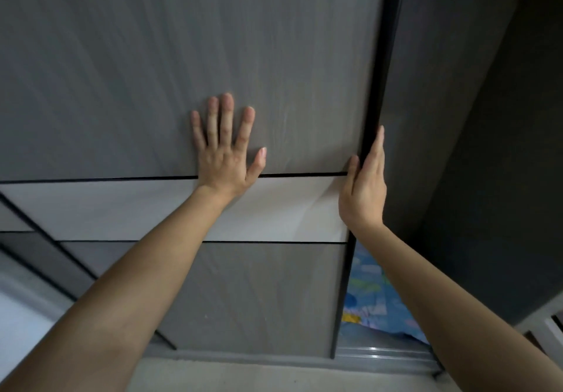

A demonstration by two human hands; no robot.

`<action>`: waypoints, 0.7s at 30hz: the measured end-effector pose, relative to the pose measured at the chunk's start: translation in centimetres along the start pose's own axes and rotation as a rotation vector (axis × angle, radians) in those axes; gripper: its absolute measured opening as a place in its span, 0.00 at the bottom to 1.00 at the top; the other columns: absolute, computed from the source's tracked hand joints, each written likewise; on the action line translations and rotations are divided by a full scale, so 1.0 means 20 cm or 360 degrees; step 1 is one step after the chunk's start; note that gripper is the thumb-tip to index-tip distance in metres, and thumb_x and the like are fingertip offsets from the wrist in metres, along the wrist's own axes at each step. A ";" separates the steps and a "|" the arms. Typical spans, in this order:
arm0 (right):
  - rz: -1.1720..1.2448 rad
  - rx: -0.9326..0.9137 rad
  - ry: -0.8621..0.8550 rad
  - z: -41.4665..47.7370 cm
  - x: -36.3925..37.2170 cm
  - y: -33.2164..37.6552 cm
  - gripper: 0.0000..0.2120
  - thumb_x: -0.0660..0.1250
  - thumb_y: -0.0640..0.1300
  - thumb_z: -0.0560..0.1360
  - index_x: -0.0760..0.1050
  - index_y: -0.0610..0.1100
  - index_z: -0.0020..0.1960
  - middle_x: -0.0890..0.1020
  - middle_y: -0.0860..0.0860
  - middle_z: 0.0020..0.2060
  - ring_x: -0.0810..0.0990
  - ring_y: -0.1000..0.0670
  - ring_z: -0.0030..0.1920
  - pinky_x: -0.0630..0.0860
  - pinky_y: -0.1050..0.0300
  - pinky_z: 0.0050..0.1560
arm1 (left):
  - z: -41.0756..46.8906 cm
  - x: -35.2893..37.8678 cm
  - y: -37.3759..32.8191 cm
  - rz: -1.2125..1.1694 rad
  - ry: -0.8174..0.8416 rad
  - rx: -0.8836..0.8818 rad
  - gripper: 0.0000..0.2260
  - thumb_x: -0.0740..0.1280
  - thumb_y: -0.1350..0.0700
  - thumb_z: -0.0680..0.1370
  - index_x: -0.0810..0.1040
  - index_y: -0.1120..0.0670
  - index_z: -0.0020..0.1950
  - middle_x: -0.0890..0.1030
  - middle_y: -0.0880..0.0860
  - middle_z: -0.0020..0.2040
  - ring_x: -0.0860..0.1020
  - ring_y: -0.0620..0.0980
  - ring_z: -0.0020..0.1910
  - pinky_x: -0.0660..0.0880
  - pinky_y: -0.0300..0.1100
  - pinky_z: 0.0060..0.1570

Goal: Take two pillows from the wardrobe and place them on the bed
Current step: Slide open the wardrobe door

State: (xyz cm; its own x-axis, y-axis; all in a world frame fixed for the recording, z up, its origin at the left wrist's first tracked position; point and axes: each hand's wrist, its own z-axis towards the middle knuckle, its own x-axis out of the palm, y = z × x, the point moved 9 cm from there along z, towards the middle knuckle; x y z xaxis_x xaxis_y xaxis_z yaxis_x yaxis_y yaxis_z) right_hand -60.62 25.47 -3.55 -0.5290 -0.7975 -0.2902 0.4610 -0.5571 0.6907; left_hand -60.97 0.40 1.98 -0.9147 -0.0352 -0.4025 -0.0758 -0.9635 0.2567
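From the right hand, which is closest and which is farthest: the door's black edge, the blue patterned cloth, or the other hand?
1. The black door edge: the right hand is touching it.
2. The left hand: to its left, flat on the door panel.
3. The blue patterned cloth: lower down, inside the opening.

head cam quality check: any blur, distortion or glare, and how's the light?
Head view: dim, flat light; the wardrobe door looks streaky and soft, likely motion blur. Wide-angle bend shows in the door's dark edge and panel seams. Left hand flat on the door and right hand at its edge are fairly sharp. The blue printed fabric in the gap is soft. Small glare on the bottom track.
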 end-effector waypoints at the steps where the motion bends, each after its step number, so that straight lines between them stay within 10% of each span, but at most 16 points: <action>1: -0.0011 -0.0024 0.0034 -0.02 0.05 0.03 0.29 0.52 0.45 0.85 0.42 0.50 0.80 0.57 0.51 0.80 0.66 0.47 0.74 0.71 0.58 0.58 | -0.03 0.00 0.06 -0.0004 0.0019 -0.0013 0.36 0.57 0.39 0.78 0.45 0.51 0.80 0.53 0.64 0.77 0.49 0.65 0.78 0.44 0.67 0.75; 21: 0.0215 -0.0423 0.0675 -0.31 0.84 0.63 0.34 0.53 0.37 0.84 0.35 0.50 0.80 0.43 0.53 0.81 0.52 0.51 0.80 0.71 0.56 0.71 | -0.38 -0.09 0.90 -0.0015 0.0421 -0.0581 0.35 0.51 0.38 0.81 0.42 0.55 0.80 0.45 0.68 0.79 0.43 0.67 0.78 0.47 0.65 0.76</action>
State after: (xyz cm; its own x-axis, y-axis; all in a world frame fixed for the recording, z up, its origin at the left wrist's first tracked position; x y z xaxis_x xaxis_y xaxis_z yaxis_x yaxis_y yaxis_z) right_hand -59.30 3.66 -3.73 -0.1422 -0.8593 -0.4913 0.6993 -0.4385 0.5645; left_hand -57.62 -18.91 0.64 -0.7783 -0.0467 -0.6262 0.1047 -0.9929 -0.0561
